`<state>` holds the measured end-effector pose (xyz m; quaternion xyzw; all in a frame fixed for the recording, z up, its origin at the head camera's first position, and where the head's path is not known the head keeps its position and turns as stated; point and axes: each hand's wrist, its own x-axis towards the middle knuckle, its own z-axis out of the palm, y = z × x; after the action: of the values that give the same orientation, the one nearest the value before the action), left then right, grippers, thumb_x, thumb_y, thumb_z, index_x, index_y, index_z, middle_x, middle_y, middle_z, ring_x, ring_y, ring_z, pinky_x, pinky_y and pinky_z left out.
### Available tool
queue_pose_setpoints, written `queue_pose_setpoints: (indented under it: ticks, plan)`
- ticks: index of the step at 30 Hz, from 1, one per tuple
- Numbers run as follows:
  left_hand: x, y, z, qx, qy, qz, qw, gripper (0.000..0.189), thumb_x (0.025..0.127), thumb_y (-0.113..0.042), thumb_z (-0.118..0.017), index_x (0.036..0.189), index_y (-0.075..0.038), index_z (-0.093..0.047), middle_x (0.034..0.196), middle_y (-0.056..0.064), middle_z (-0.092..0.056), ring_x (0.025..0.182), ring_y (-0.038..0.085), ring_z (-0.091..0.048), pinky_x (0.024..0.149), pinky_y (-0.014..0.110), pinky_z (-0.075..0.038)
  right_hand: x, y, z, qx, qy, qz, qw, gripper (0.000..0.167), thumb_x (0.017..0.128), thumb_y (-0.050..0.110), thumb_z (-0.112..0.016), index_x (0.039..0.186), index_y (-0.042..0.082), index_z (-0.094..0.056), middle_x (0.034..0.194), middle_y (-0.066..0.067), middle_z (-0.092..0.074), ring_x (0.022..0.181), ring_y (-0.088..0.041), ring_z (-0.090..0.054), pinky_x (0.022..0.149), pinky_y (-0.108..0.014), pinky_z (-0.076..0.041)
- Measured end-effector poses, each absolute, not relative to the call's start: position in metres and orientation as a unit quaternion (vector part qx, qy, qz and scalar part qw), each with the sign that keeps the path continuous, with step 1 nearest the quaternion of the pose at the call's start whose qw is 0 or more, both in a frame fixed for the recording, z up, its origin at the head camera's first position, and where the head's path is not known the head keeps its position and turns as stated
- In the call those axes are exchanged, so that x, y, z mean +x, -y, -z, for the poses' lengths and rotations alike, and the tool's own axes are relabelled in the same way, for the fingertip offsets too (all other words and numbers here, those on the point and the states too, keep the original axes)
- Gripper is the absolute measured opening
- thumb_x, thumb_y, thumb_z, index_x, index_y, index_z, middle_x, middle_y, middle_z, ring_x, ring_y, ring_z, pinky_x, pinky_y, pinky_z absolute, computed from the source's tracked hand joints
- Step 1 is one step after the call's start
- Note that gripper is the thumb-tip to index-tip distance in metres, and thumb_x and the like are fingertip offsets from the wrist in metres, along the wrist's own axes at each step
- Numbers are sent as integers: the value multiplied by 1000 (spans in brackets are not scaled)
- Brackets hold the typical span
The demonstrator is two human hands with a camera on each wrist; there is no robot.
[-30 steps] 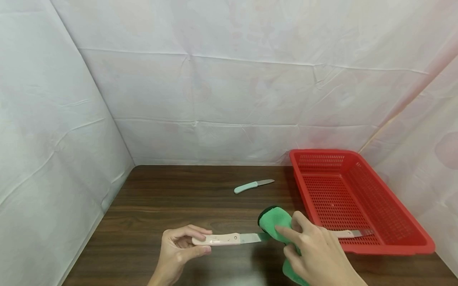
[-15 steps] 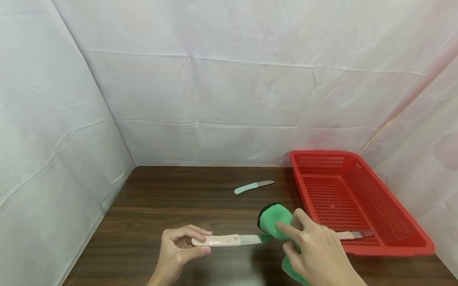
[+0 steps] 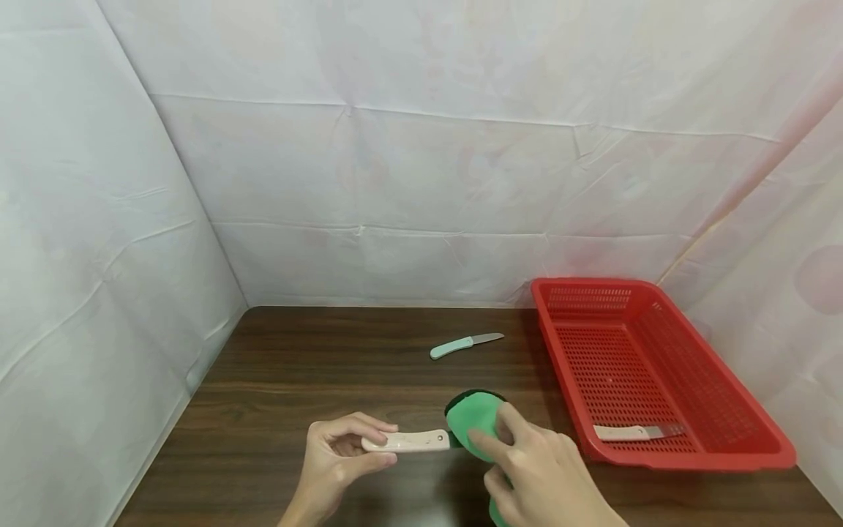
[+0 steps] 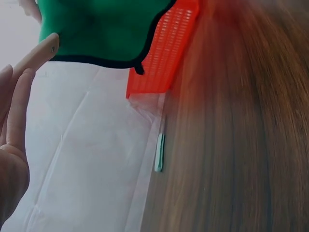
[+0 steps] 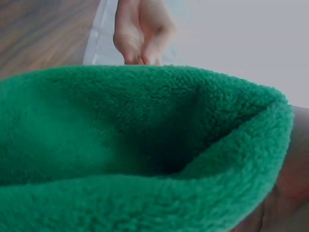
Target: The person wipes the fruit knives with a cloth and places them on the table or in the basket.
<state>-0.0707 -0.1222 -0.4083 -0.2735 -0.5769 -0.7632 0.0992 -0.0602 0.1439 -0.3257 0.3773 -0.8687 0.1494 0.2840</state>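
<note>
My left hand (image 3: 339,457) pinches the pale pink handle of a knife (image 3: 415,440) between thumb and fingers, its blade pointing right. In my right hand (image 3: 536,465) is a green cloth (image 3: 476,421) with a dark edging, gripped around that blade near the handle, so most of the blade is hidden. In the left wrist view the cloth (image 4: 101,34) hangs past the tip of the handle (image 4: 43,52). Folded fleecy cloth (image 5: 145,130) fills much of the right wrist view, with the left hand (image 5: 142,31) beyond it.
A second knife with a mint-green handle (image 3: 451,348) lies on the dark wooden table (image 3: 316,366) toward the back. At the right stands a red basket (image 3: 560,373) holding another pale-handled knife (image 3: 622,433). White sheeting (image 3: 395,271) walls the back and sides.
My right hand and the cloth have slid left along the blade from its tip to near the handle, covering it. The left hand with the knife has shifted slightly right.
</note>
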Motion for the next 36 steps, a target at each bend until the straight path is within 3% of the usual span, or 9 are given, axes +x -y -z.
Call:
queue_pose_setpoints:
  ticks: [12, 26, 36]
  plan:
    - [-68, 114, 407, -270, 558, 776, 114, 22, 67, 23, -69, 82, 7, -65, 93, 21, -68, 79, 20, -67, 57, 26, -56, -63, -141, 337, 389, 878, -122, 251, 35, 49, 3, -69, 76, 24, -61, 72, 6, -32, 46, -1, -16, 39, -9, -10]
    - [-66, 123, 407, -262, 548, 787, 107, 24, 67, 26, -67, 82, 8, -63, 95, 21, -68, 82, 25, -68, 62, 30, -58, -64, -154, 332, 339, 917, -116, 174, 28, 59, 4, -70, 77, 24, -65, 71, 7, -32, 42, -1, -21, 36, -10, -15]
    - [-68, 132, 405, -277, 547, 783, 105, 24, 66, 25, -66, 83, 9, -65, 95, 18, -69, 80, 25, -68, 62, 31, -58, -65, -166, 332, 327, 908, -142, 221, 34, 58, 5, -71, 84, 26, -70, 75, 11, -33, 45, 4, -16, 37, -10, -13]
